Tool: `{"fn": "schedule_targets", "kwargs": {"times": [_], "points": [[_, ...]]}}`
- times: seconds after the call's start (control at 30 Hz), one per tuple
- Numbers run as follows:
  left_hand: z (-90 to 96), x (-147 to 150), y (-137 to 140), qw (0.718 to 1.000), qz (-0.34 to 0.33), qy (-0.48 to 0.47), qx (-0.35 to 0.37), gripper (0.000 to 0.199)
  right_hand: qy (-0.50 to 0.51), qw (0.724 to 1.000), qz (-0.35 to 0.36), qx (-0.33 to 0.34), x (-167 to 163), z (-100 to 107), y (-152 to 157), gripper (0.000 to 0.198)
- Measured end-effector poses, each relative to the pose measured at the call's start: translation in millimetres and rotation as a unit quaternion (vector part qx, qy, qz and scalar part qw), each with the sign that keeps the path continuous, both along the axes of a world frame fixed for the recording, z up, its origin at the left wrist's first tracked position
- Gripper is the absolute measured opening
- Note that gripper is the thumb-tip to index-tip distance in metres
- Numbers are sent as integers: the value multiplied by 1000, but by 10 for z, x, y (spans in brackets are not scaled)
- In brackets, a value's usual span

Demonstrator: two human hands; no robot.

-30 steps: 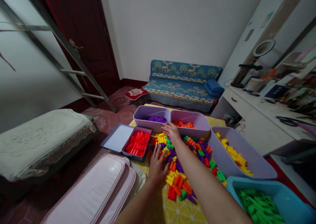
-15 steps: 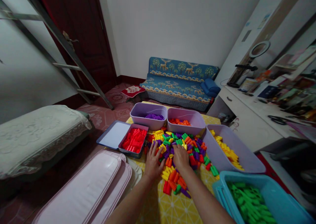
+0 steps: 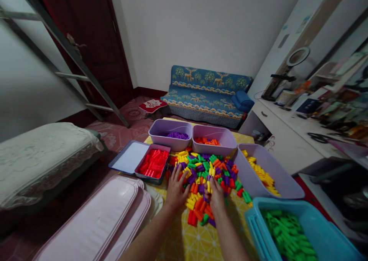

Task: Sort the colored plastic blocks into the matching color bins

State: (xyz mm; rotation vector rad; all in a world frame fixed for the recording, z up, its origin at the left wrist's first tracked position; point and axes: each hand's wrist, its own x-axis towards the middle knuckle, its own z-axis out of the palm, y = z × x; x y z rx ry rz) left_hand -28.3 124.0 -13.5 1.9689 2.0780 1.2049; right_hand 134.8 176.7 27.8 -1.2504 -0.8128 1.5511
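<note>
A heap of small plastic building pieces [image 3: 198,169] in yellow, purple, green, orange and red lies mid-table. My left hand [image 3: 176,192] rests on the heap's left side, its fingers spread and nothing gripped. On the nearer right side, my right hand [image 3: 217,199] is closed, with thumb and fingers around a yellow plastic piece [image 3: 209,187]; purple shows beside it, and I cannot tell whether it is joined on. The fingertips are partly hidden among the pieces.
Beyond the heap stand lilac bins of purple [image 3: 169,141] and orange pieces [image 3: 214,150]. On the right are a yellow-piece bin [image 3: 287,182] and a turquoise green-piece bin [image 3: 254,219]. An open tin [image 3: 168,165] holds red pieces; pale lids [image 3: 94,215] lie at left.
My right hand has lifted slightly and turned, and a yellow piece now shows in its fingers. My left hand stays spread on the heap. The view has shifted a little.
</note>
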Motion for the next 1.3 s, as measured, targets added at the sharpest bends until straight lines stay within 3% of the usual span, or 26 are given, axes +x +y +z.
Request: {"fn": "schedule_targets", "kwargs": {"times": [0.17, 0.33, 0.53, 0.8, 0.9, 1.0, 1.17, 1.3], "points": [[15, -2, 6, 1000, -1, 6, 6, 57, 8, 1000, 19, -3, 46, 93, -59, 39], [25, 0, 0, 1000, -2, 7, 3, 58, 15, 1000, -8, -15, 79, 119, 5, 38], [29, 4, -7, 1000, -1, 9, 3, 56, 55, 998, 28, -24, 109, 167, 12, 40], [11, -3, 3, 1000, 0, 12, -9, 56, -2, 1000, -6, -1, 107, 242, -62, 30], [3, 0, 4, 1000, 1, 10, 0, 55, -41, 999, 15, -9, 73, 242, -54, 37], [-4, 4, 5, 1000, 1, 8, 6, 55, -72, 997, 22, -15, 44, 219, -53, 55], [2, 3, 5, 1000, 0, 13, 6, 56, 3, 1000, -27, 16, 122, 233, 20, 53], [18, 3, 2, 1000, 1, 16, 4, 56, 85, 987, -106, 81, 367, 443, 244, 49]]}}
